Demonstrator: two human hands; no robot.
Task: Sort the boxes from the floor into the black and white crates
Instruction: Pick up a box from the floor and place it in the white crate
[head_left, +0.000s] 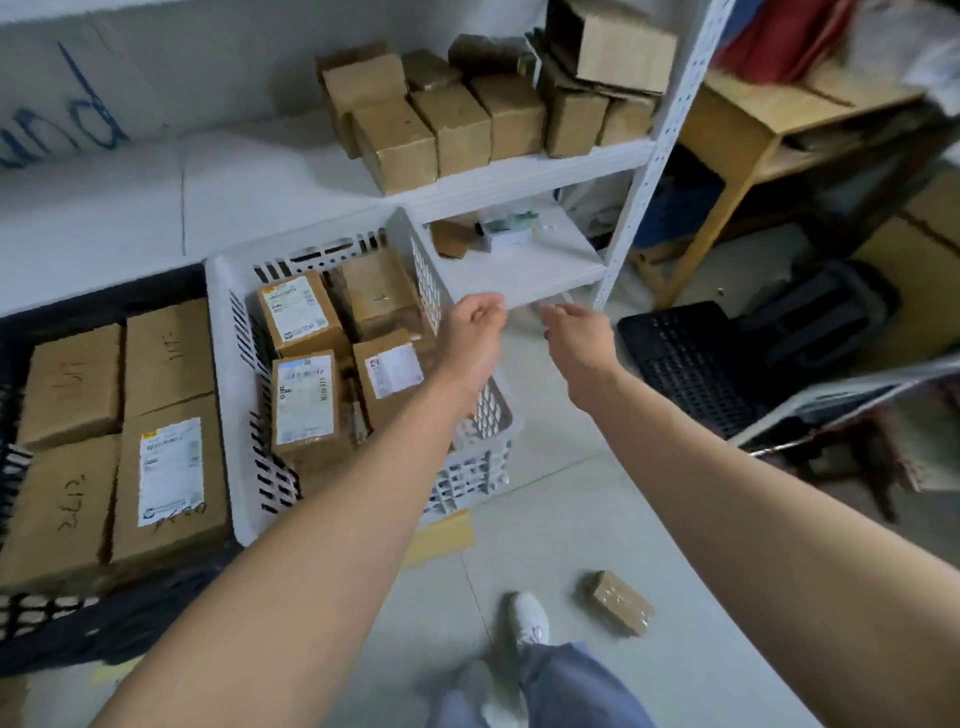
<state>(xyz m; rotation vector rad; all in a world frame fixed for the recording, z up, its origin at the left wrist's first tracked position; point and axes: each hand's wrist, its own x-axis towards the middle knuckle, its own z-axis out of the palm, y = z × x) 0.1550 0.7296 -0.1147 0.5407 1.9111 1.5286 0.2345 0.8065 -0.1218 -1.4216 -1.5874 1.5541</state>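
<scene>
Brown small box (618, 603) in glossy tape lies right of the white crate (227, 405); I see left hand (475, 325) and right hand (575, 328) loosely curled, empty.

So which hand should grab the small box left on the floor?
Right, probably. The small box lies right of the shoe, under the right arm; the right hand is empty. The left hand hangs over the white crate.

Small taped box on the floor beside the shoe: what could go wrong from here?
The small taped box lies right by the white shoe; a step might kick or crush it. The white crate already looks crowded with cardboard boxes, so one more may sit unstable on top.
</scene>
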